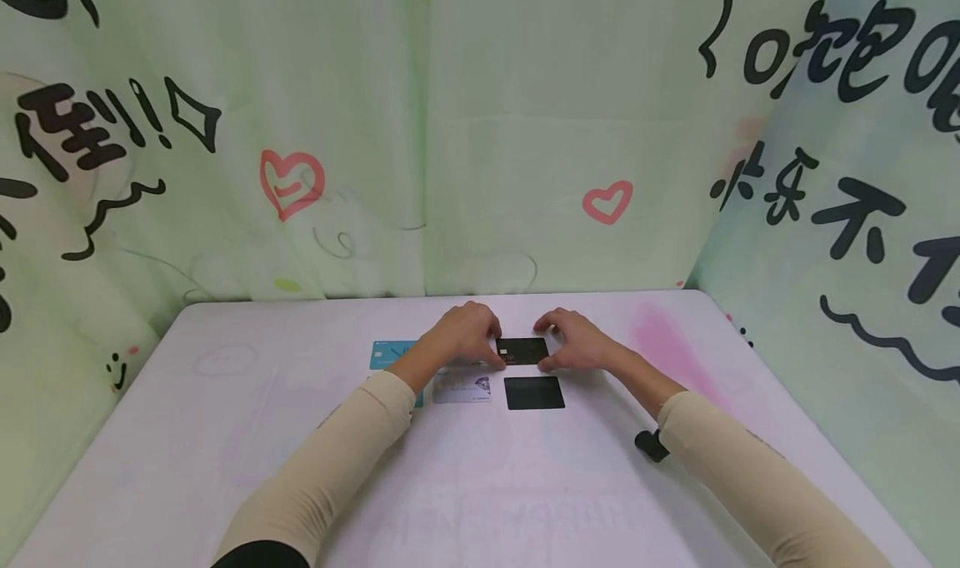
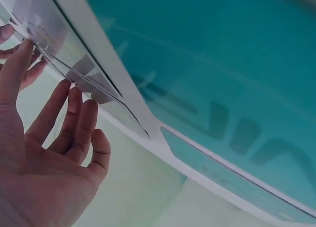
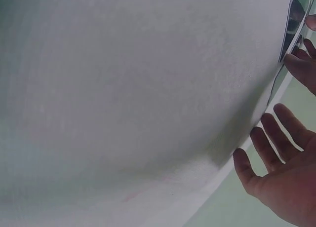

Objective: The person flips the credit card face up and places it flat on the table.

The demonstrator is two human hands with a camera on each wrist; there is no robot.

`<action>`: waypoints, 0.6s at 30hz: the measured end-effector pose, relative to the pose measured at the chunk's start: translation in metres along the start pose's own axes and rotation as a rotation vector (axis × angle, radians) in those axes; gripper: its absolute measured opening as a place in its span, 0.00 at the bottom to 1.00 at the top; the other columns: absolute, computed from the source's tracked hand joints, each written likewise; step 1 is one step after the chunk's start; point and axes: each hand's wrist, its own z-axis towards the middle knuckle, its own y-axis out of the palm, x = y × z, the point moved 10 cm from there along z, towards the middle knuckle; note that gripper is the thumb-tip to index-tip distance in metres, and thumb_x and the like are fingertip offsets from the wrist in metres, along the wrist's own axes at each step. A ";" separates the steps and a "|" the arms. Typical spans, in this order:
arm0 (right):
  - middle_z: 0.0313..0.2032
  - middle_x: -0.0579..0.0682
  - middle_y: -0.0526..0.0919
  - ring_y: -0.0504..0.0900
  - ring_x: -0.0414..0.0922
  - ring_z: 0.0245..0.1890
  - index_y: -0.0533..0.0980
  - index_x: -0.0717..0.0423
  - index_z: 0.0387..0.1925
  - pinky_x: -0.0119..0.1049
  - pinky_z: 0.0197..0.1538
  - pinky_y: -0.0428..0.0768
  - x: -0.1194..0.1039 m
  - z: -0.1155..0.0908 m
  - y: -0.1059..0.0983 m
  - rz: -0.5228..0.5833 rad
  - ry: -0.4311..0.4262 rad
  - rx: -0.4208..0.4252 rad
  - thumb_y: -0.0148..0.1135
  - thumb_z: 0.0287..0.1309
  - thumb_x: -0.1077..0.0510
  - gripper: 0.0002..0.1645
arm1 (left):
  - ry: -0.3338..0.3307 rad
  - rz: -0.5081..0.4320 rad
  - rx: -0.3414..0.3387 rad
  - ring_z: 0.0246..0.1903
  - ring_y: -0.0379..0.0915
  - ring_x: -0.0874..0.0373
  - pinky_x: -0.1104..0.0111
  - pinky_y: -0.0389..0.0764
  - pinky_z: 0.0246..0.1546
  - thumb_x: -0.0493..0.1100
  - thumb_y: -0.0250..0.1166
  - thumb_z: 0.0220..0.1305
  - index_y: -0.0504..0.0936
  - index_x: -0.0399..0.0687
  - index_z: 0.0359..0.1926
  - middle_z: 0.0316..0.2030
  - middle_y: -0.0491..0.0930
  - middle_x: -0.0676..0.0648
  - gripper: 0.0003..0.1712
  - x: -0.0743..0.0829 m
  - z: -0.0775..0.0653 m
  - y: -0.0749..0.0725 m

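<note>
A black card with a chip (image 1: 522, 351) lies flat on the table, between my two hands in the head view. My left hand (image 1: 468, 333) is at its left side, thumb tip right at the card's edge. In the left wrist view the fingers (image 2: 79, 123) are spread and slightly bent. On the other side, my right hand (image 1: 581, 343) has its thumb by the lower right corner and its fingers loosely bent. Just below lies a plain black card (image 1: 535, 393). A pale silvery card (image 1: 461, 386) sits to its left. Behind my left wrist a blue card (image 1: 390, 353) is partly covered.
The edge of another blue card (image 1: 418, 399) peeks out beside the left forearm. A small black device (image 1: 651, 445) shows by the right sleeve. The white table (image 1: 225, 435) meets a printed green curtain (image 1: 487, 243) at the back.
</note>
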 end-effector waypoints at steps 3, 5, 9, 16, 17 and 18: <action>0.56 0.61 0.81 0.78 0.60 0.58 0.77 0.65 0.59 0.56 0.65 0.73 -0.001 -0.001 0.000 -0.004 0.000 -0.003 0.80 0.48 0.56 0.37 | 0.003 0.001 0.006 0.44 0.74 0.56 0.60 0.78 0.54 0.60 0.80 0.53 0.88 0.50 0.55 0.47 0.85 0.51 0.31 0.000 -0.003 -0.001; 0.56 0.61 0.82 0.78 0.60 0.57 0.77 0.65 0.59 0.56 0.64 0.74 -0.001 -0.002 -0.001 -0.008 -0.006 0.000 0.80 0.47 0.57 0.37 | 0.008 0.006 0.011 0.46 0.74 0.56 0.60 0.78 0.55 0.60 0.80 0.54 0.88 0.50 0.56 0.48 0.85 0.50 0.32 0.000 -0.004 -0.001; 0.55 0.61 0.83 0.79 0.59 0.56 0.76 0.65 0.59 0.56 0.63 0.75 -0.002 -0.005 -0.002 -0.003 -0.013 0.003 0.80 0.47 0.59 0.37 | 0.018 0.035 0.018 0.47 0.75 0.56 0.60 0.78 0.54 0.59 0.79 0.56 0.87 0.50 0.57 0.48 0.84 0.50 0.31 0.000 -0.008 -0.001; 0.53 0.59 0.84 0.80 0.57 0.55 0.76 0.65 0.59 0.55 0.63 0.76 -0.003 -0.014 -0.002 0.007 0.015 -0.015 0.79 0.50 0.59 0.35 | 0.019 0.026 0.021 0.47 0.76 0.56 0.59 0.78 0.53 0.57 0.79 0.56 0.87 0.50 0.58 0.48 0.84 0.49 0.31 -0.001 -0.016 -0.002; 0.53 0.59 0.84 0.80 0.57 0.54 0.76 0.64 0.59 0.55 0.62 0.76 -0.004 -0.015 -0.002 0.010 0.020 -0.016 0.78 0.50 0.59 0.35 | 0.023 0.025 0.022 0.47 0.76 0.56 0.59 0.79 0.53 0.57 0.79 0.56 0.87 0.50 0.58 0.48 0.84 0.49 0.31 -0.001 -0.018 -0.002; 0.53 0.59 0.84 0.80 0.56 0.54 0.76 0.64 0.59 0.55 0.62 0.76 -0.004 -0.017 -0.002 0.011 0.025 -0.018 0.78 0.50 0.59 0.34 | 0.026 0.023 0.022 0.47 0.76 0.55 0.59 0.79 0.53 0.57 0.79 0.56 0.87 0.49 0.58 0.48 0.84 0.49 0.31 0.000 -0.019 -0.003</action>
